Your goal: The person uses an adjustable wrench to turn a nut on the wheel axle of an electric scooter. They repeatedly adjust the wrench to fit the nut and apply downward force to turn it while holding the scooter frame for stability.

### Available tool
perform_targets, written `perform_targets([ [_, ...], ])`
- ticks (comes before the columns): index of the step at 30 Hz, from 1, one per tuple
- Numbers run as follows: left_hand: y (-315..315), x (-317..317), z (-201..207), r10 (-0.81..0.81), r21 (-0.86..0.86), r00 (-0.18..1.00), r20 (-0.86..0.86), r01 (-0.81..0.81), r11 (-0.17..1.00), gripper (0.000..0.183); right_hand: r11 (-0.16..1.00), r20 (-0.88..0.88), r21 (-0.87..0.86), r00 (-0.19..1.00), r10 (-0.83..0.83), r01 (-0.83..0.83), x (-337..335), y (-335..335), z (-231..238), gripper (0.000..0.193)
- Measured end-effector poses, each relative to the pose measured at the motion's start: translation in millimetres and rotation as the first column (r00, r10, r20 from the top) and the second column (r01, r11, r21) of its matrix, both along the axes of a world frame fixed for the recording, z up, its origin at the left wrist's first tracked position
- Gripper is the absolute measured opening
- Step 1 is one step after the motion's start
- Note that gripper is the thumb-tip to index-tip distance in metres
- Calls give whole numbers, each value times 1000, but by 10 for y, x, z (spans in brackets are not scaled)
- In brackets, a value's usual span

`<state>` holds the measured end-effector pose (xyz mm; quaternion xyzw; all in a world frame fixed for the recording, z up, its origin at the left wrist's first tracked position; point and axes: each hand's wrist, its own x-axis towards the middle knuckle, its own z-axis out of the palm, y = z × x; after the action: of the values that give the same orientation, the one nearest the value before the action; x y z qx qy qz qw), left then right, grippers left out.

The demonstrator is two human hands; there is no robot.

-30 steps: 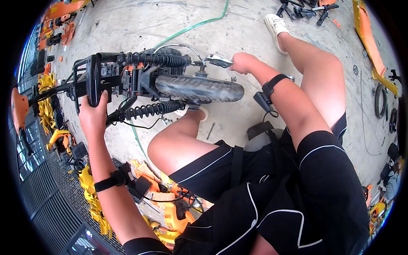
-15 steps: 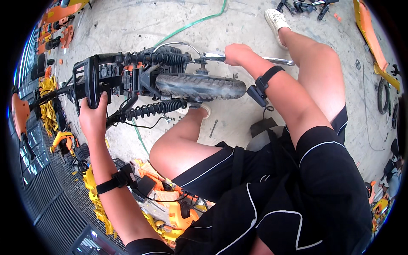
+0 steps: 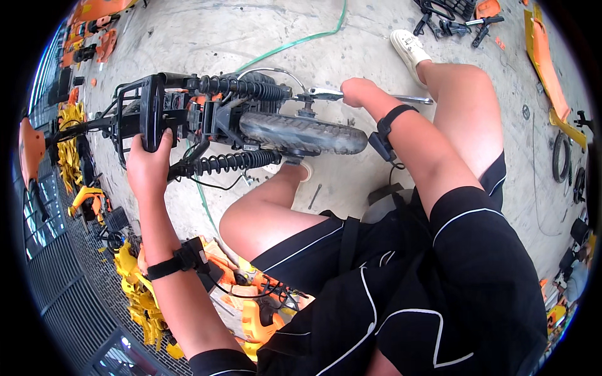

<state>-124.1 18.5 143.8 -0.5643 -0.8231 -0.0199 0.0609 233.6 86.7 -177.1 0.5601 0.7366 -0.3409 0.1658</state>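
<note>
You have a small vehicle's rear end [image 3: 244, 125] lying on its side on the concrete. Its grey knobby tyre [image 3: 301, 133] runs left to right between two black coil shock absorbers, one above [image 3: 241, 88] and one below [image 3: 229, 163]. A black frame bracket [image 3: 150, 113] stands at the left end. A silver wrench [image 3: 364, 96] sits on the axle nut, its handle pointing right.

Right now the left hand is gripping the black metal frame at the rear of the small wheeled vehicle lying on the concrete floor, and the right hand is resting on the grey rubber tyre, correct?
Not quite. The head view shows the right hand closed around a silver metal wrench at the wheel's axle, not resting on the grey rubber tyre. The left hand does grip the black metal frame.
</note>
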Motion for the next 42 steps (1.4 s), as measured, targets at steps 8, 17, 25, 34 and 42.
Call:
perform_targets([
  [8,31,-11,2,19,-10,998,59,-18,1000,54,999,-8,-32,1000,-22,22,18,64,-44,29],
  [17,23,-101,-60,32,61,997,-64,-28,998,67,1000,-203,-10,979,1,-3,0,15,-1125,30],
  [25,2,-95,-127,38,-44,998,49,-35,998,45,981,-184,-187,980,-80,45,-98,113,-1528,27],
  [34,23,-70,-57,29,-31,998,62,-27,999,67,977,-119,-122,974,-191,176,454,-20,-1344,28],
  [42,72,59,-18,89,-119,996,17,-86,989,92,990,-151,-80,980,-131,120,730,-82,-753,30],
])
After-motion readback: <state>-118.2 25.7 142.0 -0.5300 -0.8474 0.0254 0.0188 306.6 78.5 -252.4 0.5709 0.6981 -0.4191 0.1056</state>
